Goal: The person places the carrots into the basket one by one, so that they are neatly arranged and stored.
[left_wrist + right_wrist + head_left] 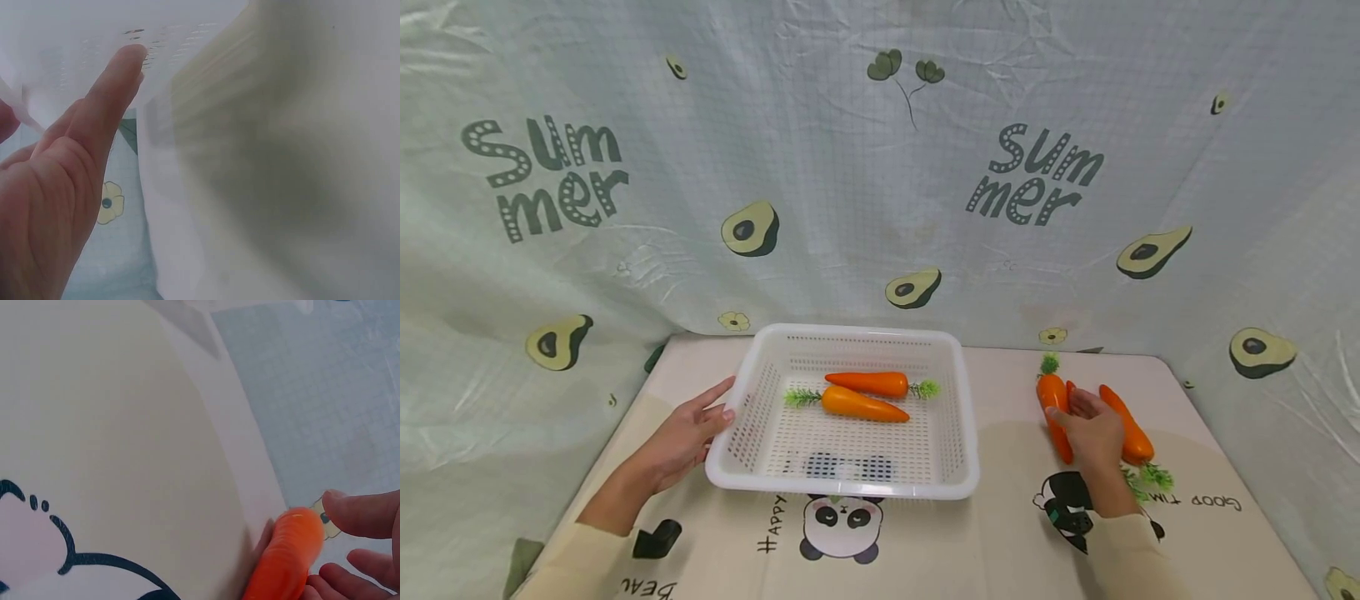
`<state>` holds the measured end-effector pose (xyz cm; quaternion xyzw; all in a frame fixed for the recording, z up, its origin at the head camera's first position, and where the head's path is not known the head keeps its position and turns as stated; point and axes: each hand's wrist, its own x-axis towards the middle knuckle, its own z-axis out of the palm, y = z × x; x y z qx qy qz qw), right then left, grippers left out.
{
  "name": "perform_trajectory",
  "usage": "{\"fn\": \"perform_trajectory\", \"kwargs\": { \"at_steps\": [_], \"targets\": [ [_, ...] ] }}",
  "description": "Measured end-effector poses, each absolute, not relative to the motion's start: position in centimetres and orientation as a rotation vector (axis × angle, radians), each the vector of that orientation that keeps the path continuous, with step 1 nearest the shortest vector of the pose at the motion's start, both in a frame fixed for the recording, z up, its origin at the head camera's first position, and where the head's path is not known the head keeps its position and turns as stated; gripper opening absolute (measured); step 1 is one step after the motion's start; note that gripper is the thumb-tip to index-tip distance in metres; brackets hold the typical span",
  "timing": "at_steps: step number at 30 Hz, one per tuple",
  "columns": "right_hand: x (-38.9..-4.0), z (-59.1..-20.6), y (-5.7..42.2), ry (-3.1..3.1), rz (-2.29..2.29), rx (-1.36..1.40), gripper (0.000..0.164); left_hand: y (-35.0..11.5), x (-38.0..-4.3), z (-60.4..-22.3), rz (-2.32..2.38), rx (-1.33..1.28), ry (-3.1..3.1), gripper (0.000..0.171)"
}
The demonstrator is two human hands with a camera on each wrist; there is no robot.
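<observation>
My left hand [685, 442] holds the left rim of a white perforated plastic basket [842, 487], thumb over the rim. In the left wrist view its long fingers [103, 103] lie along the basket's outer wall. Two orange toy carrots with green tops, a rear carrot [868, 382] and a front carrot [863, 406], lie in the basket. At the right, my right hand [1093, 429] is over more carrots, thumb apart from the fingers. Its thumb overlaps the left carrot [1051, 388]; another carrot's tip [1070, 387] peeks out, mostly hidden by the hand. A further carrot [1127, 429] lies right of it.
A pale printed cloth [1000, 533] with panda pictures covers the table. Behind it and at both sides hangs a light curtain [835, 167] with avocado prints. Leafy green tops [1156, 477] lie beside the right wrist.
</observation>
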<state>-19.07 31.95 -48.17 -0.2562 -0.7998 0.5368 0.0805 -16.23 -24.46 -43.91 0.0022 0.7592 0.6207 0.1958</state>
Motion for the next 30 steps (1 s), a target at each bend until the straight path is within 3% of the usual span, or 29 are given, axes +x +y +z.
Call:
{"fn": "perform_trajectory", "kwargs": {
  "at_steps": [20, 30],
  "targets": [
    [-19.6, -49.3, 31.3, -2.522, 1.483, -0.781, 0.075, -24.4, -16.2, -44.0, 1.739, 0.010, 2.125, 0.076],
    [-20.1, -49.6, 30.6, -2.553, 1.338, -0.838, 0.065, -24.3, -16.1, -44.0, 1.732, -0.003, 2.141, 0.076]
  ]
}}
